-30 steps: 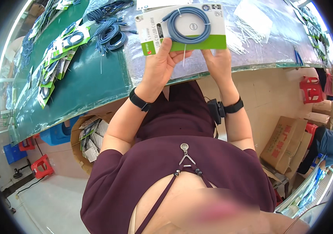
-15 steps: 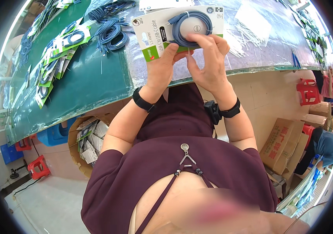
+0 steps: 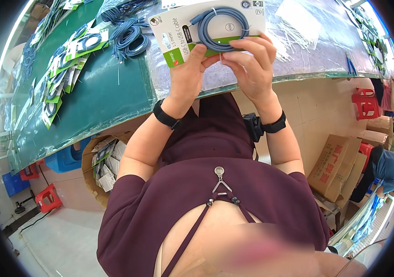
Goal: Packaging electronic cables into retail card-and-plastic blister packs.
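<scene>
A white and green packaging card is held up over the table edge, with a coiled blue cable on its face. My left hand grips the card's lower left edge, thumb in front and the other fingers behind. Below the coil, a thin white cable tie hangs down from the card. My right hand pinches at this tie, one finger resting against the lower part of the coil. The right thumb is mostly hidden.
Loose white ties lie right of the card, beside blue-handled cutters. Bundled blue cables and a row of carded cables cover the left. Below the table are a carton of cards and a red stool.
The card has shifted slightly up and left. My right hand's fingers have moved from over the coil's middle to its lower edge and the tie.
</scene>
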### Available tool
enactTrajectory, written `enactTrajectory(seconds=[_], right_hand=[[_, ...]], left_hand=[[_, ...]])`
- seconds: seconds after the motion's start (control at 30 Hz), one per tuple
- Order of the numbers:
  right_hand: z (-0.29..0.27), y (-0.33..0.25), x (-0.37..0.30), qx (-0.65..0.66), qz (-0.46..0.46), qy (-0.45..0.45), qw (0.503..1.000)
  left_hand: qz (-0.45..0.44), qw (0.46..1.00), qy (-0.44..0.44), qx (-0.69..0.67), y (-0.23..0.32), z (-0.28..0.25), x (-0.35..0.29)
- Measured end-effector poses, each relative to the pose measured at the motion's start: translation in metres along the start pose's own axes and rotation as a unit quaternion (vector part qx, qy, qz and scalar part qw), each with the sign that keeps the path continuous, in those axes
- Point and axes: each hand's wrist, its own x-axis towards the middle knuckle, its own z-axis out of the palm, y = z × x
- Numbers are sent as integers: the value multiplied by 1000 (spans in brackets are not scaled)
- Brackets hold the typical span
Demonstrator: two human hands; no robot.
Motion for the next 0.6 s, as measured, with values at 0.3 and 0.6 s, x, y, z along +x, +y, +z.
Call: enactTrajectory(seconds=[0.3, 0.6], right_hand=[[-6, 6, 1, -55, -51, -48, 996], [-9, -7, -4, -48, -33, -21, 998]], left_hand=[[-11, 998, 50, -48, -4, 7, -2], [90, 984, 34, 149, -5, -9, -8]])
